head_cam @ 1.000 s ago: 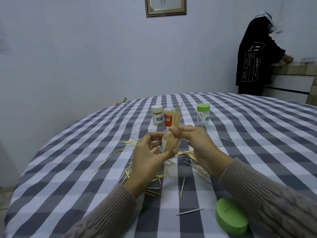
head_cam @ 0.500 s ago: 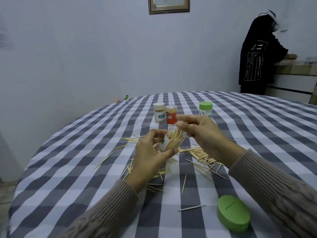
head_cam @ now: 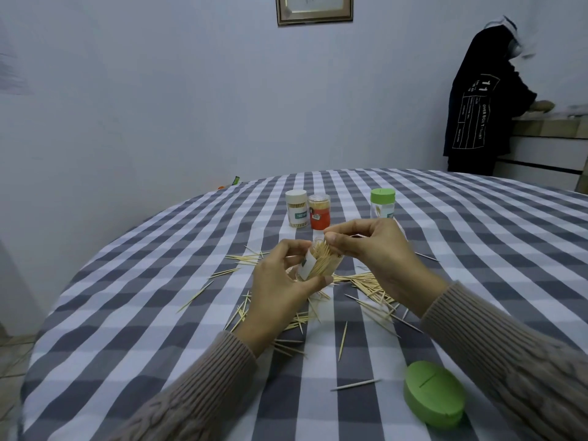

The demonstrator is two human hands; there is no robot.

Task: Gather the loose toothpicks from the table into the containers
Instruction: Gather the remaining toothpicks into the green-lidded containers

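Clear plastic toothpick container, one, tilted, held above the table; paper label on its left side, toothpicks packed inside and bristling from the mouth. Left hand grips it, fingers curled round the far side, thumb under the lower end. Right hand at the mouth, thumb and forefinger pinched together on the toothpick tips, other fingers curled.

Loose toothpicks scattered on the checked tablecloth under and around both hands; too many to count, thickest just beneath the right wrist. One lies alone near a loose green lid.

Three closed containers stand upright beyond the hands: white-lidded and red-labelled side by side, touching or nearly; green-lidded apart to the right.

One person in a dark top stands at a counter, back right. One framed picture on the wall.
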